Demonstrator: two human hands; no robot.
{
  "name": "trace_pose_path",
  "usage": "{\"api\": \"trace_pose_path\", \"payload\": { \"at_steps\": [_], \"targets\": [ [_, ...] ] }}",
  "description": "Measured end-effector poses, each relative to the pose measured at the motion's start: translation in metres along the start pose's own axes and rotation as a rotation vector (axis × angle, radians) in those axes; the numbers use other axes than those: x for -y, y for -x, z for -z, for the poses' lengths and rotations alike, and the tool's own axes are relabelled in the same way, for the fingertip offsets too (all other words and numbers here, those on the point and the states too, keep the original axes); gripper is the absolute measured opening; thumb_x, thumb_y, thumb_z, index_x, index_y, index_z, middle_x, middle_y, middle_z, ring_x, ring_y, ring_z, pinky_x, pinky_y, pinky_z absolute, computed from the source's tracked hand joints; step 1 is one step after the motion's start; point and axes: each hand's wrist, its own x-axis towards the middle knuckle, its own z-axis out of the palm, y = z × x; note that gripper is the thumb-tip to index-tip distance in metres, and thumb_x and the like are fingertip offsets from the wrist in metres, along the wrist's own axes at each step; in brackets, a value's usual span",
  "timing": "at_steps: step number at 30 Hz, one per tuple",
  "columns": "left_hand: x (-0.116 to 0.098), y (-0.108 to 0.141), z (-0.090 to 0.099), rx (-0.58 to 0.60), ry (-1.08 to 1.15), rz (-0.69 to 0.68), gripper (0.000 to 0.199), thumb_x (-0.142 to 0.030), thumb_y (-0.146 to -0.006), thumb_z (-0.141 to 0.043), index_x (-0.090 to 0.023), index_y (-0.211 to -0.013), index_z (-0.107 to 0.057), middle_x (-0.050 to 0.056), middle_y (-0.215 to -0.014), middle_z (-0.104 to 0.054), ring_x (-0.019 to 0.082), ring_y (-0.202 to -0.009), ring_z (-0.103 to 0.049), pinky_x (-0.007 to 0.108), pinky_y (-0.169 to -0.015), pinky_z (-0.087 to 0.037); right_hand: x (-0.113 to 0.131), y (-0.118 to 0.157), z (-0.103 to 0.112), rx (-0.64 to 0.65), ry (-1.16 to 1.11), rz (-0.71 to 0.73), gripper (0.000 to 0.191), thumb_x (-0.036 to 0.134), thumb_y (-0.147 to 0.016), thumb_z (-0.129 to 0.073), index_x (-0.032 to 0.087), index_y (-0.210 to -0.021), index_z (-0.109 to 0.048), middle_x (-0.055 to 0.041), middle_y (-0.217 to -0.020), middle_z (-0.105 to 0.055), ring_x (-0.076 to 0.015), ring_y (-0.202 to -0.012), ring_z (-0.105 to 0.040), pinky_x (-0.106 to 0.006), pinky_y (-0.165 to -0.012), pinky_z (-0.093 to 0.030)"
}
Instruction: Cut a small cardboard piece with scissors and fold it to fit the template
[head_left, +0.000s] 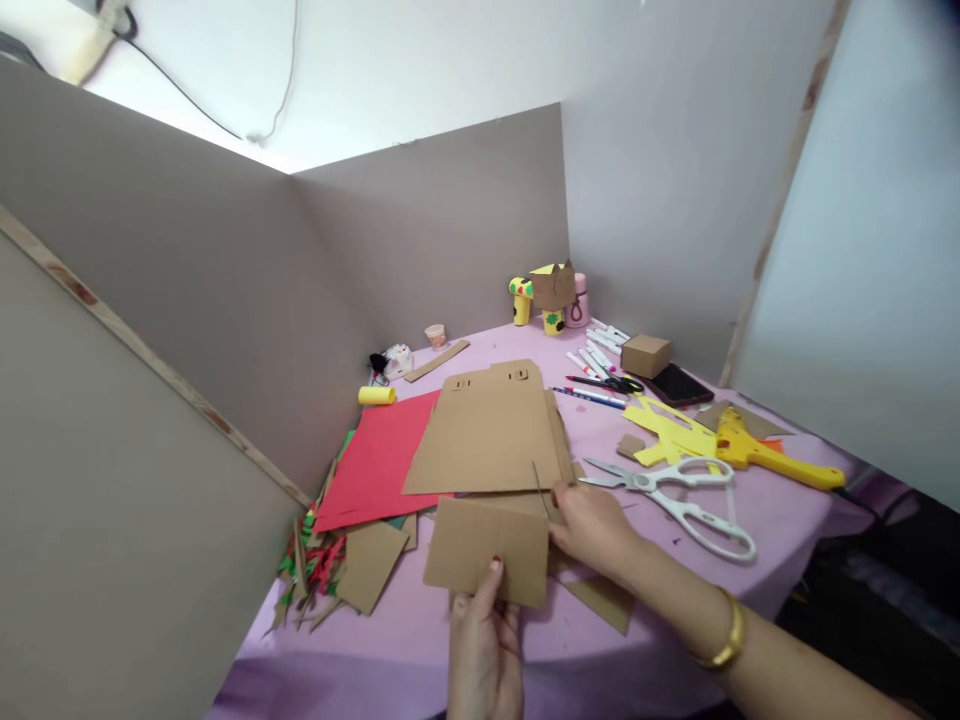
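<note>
A rectangular brown cardboard piece [480,540] is held up near the table's front edge. My left hand [486,640] grips its lower edge, thumb on the face and fingers behind. At the piece's right edge, my right hand [589,520] is closed around a thin pointed tool [537,482]; its slim metal tip sticks up past the top right corner, and the rest is hidden by the fingers. Behind them lies a large cardboard sheet [487,430] with slots, partly over red paper [382,450].
White-handled scissors [660,490], a yellow glue gun [780,458] and yellow paper cutouts [664,430] lie to the right. Scraps [319,565] pile up at left. Markers [592,360], a phone [677,384], a small box [646,354] and paper figures stand farther back, near grey partitions.
</note>
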Motion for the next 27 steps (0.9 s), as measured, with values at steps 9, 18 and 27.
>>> {"api": "trace_pose_path", "payload": {
  "at_steps": [9, 18, 27],
  "targets": [
    [0.002, -0.006, -0.004, 0.061, 0.167, 0.059, 0.033, 0.001, -0.081, -0.050, -0.019, -0.107, -0.055, 0.005, -0.100, -0.067, 0.013, -0.081, -0.065, 0.023, -0.069, -0.056, -0.034, -0.004, 0.014, -0.128, -0.366, -0.105, 0.034, 0.033, -0.091, -0.038, 0.011, -0.114, -0.050, -0.0122, -0.085, -0.068, -0.0202, -0.065, -0.062, -0.030, -0.057, -0.044],
    [-0.011, -0.048, 0.001, 0.202, -0.222, -0.311, 0.053, -0.017, -0.077, -0.064, -0.027, -0.124, -0.041, 0.006, -0.129, -0.050, 0.012, -0.115, -0.049, 0.019, -0.090, -0.042, -0.023, -0.006, 0.016, 0.005, -0.645, 0.145, 0.023, 0.033, -0.088, -0.045, 0.018, -0.075, -0.057, 0.0034, -0.059, -0.054, -0.0138, -0.058, -0.053, -0.025, -0.056, -0.038],
    [-0.012, -0.068, 0.007, 0.328, -0.605, -0.496, 0.021, -0.033, -0.078, -0.060, -0.016, -0.091, -0.062, 0.010, -0.095, -0.064, 0.024, -0.095, -0.057, 0.032, -0.086, -0.044, -0.040, -0.004, -0.007, 0.048, -0.659, 0.142, 0.020, 0.027, -0.089, -0.041, 0.021, -0.070, -0.045, 0.0040, -0.062, -0.052, -0.0147, -0.060, -0.054, -0.025, -0.056, -0.038]
  ]
}}
